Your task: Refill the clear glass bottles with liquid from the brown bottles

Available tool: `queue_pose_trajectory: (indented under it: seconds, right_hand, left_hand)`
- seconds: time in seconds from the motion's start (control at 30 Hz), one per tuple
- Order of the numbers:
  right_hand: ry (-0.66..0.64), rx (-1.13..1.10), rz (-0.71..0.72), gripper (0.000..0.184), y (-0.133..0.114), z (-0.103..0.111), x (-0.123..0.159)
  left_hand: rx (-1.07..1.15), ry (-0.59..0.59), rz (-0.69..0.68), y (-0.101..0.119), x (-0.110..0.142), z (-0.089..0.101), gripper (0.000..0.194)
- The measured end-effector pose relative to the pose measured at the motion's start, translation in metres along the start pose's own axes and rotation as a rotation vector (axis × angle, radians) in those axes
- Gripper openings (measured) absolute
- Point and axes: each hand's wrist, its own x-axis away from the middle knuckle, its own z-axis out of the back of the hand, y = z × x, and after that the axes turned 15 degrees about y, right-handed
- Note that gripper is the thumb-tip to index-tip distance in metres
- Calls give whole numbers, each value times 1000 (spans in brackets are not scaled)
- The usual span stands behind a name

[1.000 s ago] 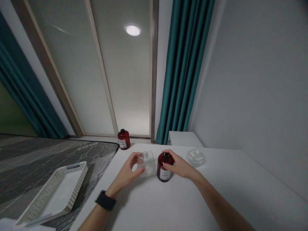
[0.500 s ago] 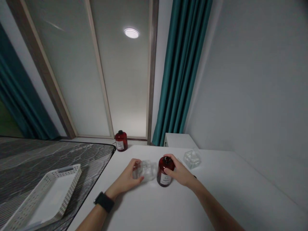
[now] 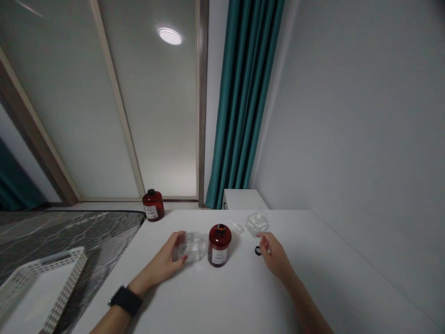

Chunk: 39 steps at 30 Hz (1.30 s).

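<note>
My left hand (image 3: pixel 173 253) is wrapped around one side of a clear container (image 3: pixel 192 246) on the white table (image 3: pixel 215 301). Just right of it stands a dark red bottle (image 3: pixel 219 246) with a white label; its neck has no cap on it. My right hand (image 3: pixel 273 254) hovers over the table beside a small black ring-shaped piece (image 3: pixel 257 251), fingers partly bent and apart, with nothing visible in them. Beyond that hand lies a second clear container (image 3: pixel 257 223). A small clear strip-like piece (image 3: pixel 236 226) rests behind the bottle.
Another red bottle (image 3: pixel 153 205), with a black cap, stands at the table's far left corner. A white perforated basket (image 3: pixel 67 278) sits to the left on a grey patterned surface (image 3: pixel 111 236). Behind the table are a white cabinet (image 3: pixel 245 199) and a green curtain (image 3: pixel 239 116).
My right hand has let go of the red bottle and moved right, to the black ring-shaped piece. The left hand still holds the clear container. The view has turned slightly right.
</note>
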Motion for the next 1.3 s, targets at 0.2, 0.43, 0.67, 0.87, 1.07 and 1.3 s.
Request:
queue_pose_trajectory:
  seconds: [0.2, 0.43, 0.67, 0.87, 1.07, 1.3]
  right_hand:
    - [-35, 100, -34, 32, 15, -5, 6]
    - [-84, -3, -98, 8, 5, -4, 1]
    - [-124, -390, -301, 31, -34, -7, 0]
    - [-118, -634, -467, 40, -51, -13, 5]
    - [-113, -724, -521, 40, -56, -18, 8]
    - [-19, -775, -507, 35, -61, -25, 11]
  left_hand:
    - [-16, 9, 10, 2, -2, 0, 56]
    - [-62, 1, 21, -4, -1, -1, 58]
    - [-108, 3, 12, -1, -1, 1, 59]
    - [-130, 0, -9, 4, -3, 4, 57]
    - [-132, -17, 2, 5, -4, 7, 57]
    - [-126, -14, 20, 5, -6, 10, 56]
